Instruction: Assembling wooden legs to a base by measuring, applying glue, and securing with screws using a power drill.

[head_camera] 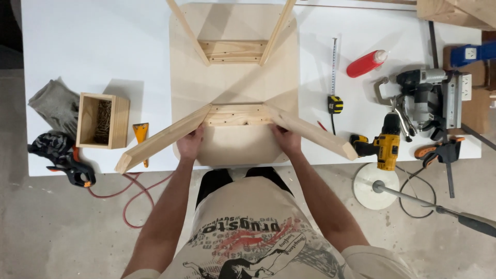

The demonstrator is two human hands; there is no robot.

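Head view looks straight down on a white counter (103, 46) where a pale plywood stool seat with rounded corners (235, 77) lies upside down at the centre of the frame. Two short wooden cross blocks are fixed to it, one near the top (233, 50), one lower down (238, 114), and slanted light wooden legs rise from each.

The left hand (191, 144) is clenched around the lower left wooden leg (160, 139), just beside the lower block. The right hand (285, 139) is wrapped around the lower right wooden leg (315, 134) in the same way. Both legs splay outward towards the bottom edge of the counter.

At left sit a small open wooden box of screws (102, 121), a grey cloth (56, 103), an orange-handled scraper (140, 133) and a black spring clamp (62, 155). At right lie a yellow and black tape measure with its blade pulled out (335, 103), a red glue bottle (366, 64), a yellow cordless drill (383, 147), a grey circular saw (429, 98) and a second clamp (442, 151). A red hose (132, 199) trails across the concrete floor (51, 227) at lower left.
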